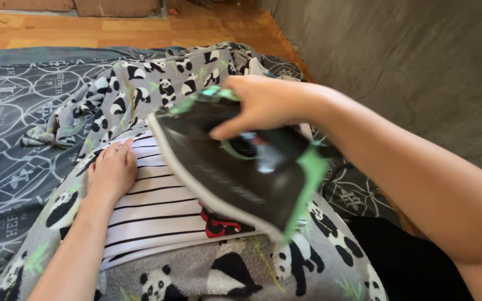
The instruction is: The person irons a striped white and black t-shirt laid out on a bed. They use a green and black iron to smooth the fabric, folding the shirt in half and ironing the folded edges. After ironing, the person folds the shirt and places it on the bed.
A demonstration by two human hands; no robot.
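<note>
Right hand: we see the right hand (266, 106) closed around the handle of a black and green plastic steam iron (241, 167), fingers curled over the top.
Iron: the iron is tilted, its pale-edged soleplate turned towards the left; whether it touches the cloth we cannot tell.
Left hand: the left hand (112, 170) lies flat and open, palm down, fingers together, holding nothing and pressing on the cloth.
Garment: a white cloth garment with thin black stripes and a red and black print (154, 214) is spread under the left hand and beneath the iron.
Underlay: a grey fleece blanket printed with pandas (224, 273) lies under the garment, on a dark grey patterned sheet (12, 139).
</note>
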